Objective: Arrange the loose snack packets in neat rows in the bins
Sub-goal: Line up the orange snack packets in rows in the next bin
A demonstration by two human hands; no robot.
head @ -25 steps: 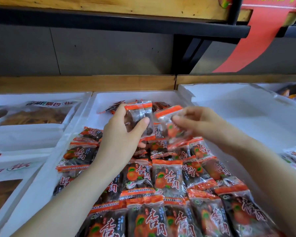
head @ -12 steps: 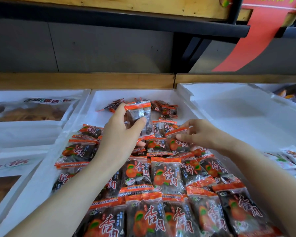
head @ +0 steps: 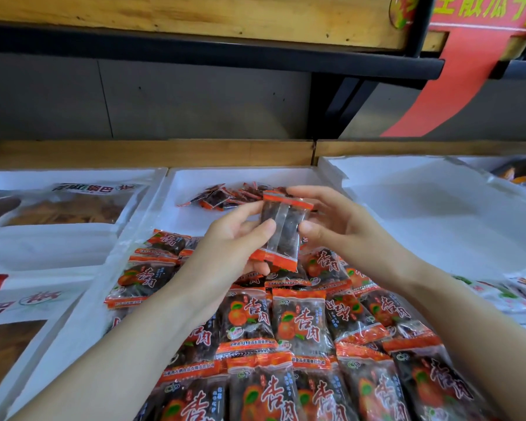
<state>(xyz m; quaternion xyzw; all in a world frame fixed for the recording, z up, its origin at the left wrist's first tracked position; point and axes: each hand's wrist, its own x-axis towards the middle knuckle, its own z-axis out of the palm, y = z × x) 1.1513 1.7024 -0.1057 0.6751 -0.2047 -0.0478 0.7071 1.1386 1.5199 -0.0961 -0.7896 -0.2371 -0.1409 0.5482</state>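
Between both hands, above the middle white bin [head: 243, 177], stands an upright snack packet [head: 281, 232], clear with orange ends, its back seam toward me. My left hand [head: 225, 253] grips its left edge with thumb and fingers. My right hand [head: 334, 220] pinches its right edge and top. Below them, rows of orange-and-dark packets [head: 298, 323] lie flat, filling the near part of the bin. A loose pile of packets [head: 225, 197] sits at the bin's far end.
A white bin at left [head: 73, 238] holds large flat snack bags. On the right stands another white bin [head: 422, 192], with pale packets [head: 504, 293] at its near edge. Behind the bins run a wooden ledge [head: 152, 153] and a black shelf frame [head: 331, 104].
My right hand set down the packet it held among the rows, then rose and took hold of the right edge of the packet in my left hand.
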